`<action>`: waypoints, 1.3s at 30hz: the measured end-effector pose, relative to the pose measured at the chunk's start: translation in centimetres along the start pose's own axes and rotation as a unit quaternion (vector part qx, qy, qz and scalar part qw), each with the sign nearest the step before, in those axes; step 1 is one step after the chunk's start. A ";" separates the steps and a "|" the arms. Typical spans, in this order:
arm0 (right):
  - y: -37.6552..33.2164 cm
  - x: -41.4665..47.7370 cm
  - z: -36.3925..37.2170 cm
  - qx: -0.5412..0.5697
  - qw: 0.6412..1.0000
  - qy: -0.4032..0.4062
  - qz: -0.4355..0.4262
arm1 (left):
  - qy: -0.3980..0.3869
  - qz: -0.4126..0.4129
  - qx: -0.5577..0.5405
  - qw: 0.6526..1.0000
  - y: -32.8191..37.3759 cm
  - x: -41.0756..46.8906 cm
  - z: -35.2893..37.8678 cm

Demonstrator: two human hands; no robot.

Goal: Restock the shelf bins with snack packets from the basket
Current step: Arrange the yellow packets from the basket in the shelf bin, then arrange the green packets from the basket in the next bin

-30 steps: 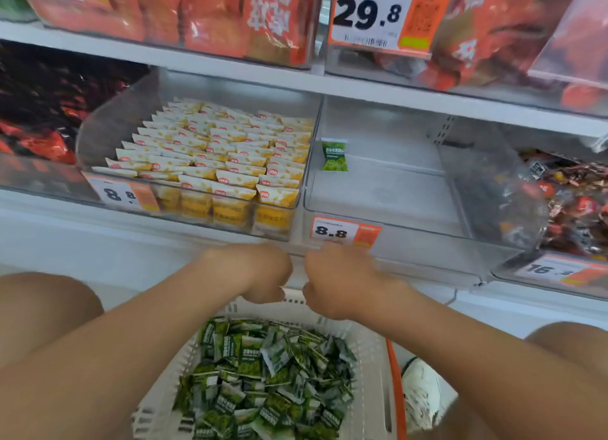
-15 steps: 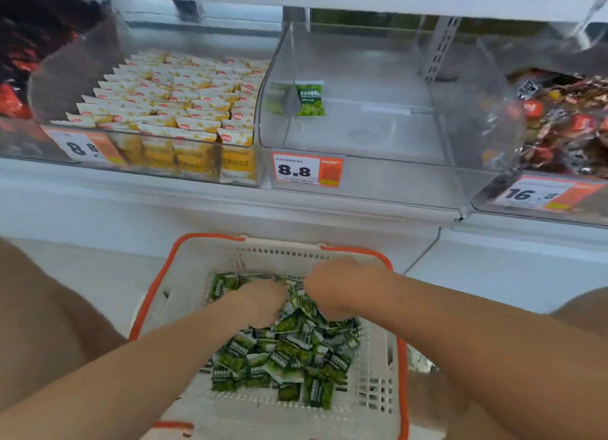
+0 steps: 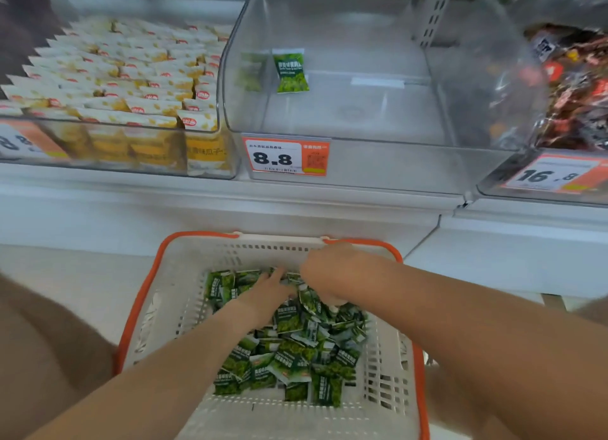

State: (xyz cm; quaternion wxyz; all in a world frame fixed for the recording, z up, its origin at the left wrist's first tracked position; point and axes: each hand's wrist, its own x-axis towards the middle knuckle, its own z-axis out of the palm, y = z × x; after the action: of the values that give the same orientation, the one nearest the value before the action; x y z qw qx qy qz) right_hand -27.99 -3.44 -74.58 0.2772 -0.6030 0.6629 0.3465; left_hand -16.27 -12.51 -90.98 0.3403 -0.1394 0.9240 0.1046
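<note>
- A clear bin (image 3: 210,163) at the left end of the white shelf (image 3: 164,206) is packed with upright rows of yellow-and-white packets (image 3: 125,87); a price tag on its front is blurred.
- Below the shelf edge sits a white plastic basket (image 3: 184,275) with an orange rim, its far wall near the shelf base.
- The left hand (image 3: 266,291) reaches into the basket, fingers stretched out flat and relaxed on top of the heap near the far wall, gripping nothing that can be seen.
- An orange-and-white price tag (image 3: 286,156) reading 8.8 is fixed at the left corner of the middle bin's front.
- One green packet (image 3: 291,71) stands alone, leaning slightly, at the back left of the middle bin (image 3: 394,163), close to its left wall.
- The green snack packets (image 3: 296,351) lie in a loose heap across the middle of the basket floor, from the far wall toward the near edge.
- The right hand (image 3: 332,272) is just beside the left, knuckles up at the far wall of the basket, fingers bent down into the heap; whether it grips a packet cannot be told, as the fingertips are hidden.
- At the right end of the shelf, a third bin (image 3: 493,189) holds a jumble of dark and red wrappers (image 3: 572,87), with a tag (image 3: 549,175) reading 16.8 on its front.
</note>
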 end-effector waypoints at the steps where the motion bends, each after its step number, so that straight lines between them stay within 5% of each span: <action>1: 0.0 -0.1 -0.3 -0.002 1.000 0.003 0.003 | 0.004 -0.004 -0.028 1.000 -0.4 -0.1 -0.1; 7: 1.0 -2.4 -1.8 0.007 0.992 0.126 -0.026 | 0.121 0.002 -0.231 0.965 -2.1 -3.0 -4.4; 12: 1.6 -4.7 -2.7 0.134 0.963 0.232 0.016 | 0.229 0.043 -0.287 0.929 -2.0 -8.2 -11.2; 17: 2.4 -7.6 -4.3 0.381 0.863 0.323 -0.069 | 0.277 0.118 -0.350 0.887 -0.9 -14.0 -18.0; 22: 2.7 -8.3 -4.5 0.588 0.706 0.393 -0.034 | 0.294 0.139 -0.423 0.846 -1.7 -16.5 -20.3; 26: 2.8 -9.6 -5.3 0.619 0.683 0.385 -0.049 | 0.297 0.131 -0.465 0.824 -1.6 -17.7 -21.3; 29: 3.4 -10.6 -6.4 0.601 0.672 0.433 -0.008 | 0.367 0.119 -0.404 0.830 -1.5 -18.3 -22.3; 34: 5.2 -10.7 -7.6 0.475 0.619 0.614 0.119 | 0.580 0.095 -0.081 0.805 -1.9 -17.1 -23.5; 39: 6.6 -10.0 -8.8 0.498 0.603 0.607 0.141 | 0.524 0.047 0.084 0.846 -1.3 -14.8 -23.9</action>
State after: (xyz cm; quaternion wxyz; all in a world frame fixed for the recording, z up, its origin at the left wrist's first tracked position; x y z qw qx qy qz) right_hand -32.90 -4.08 -60.55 0.0162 -0.3425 0.8257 -0.4479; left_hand -19.36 -17.81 -63.54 -0.1893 -0.1006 0.9756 -0.0465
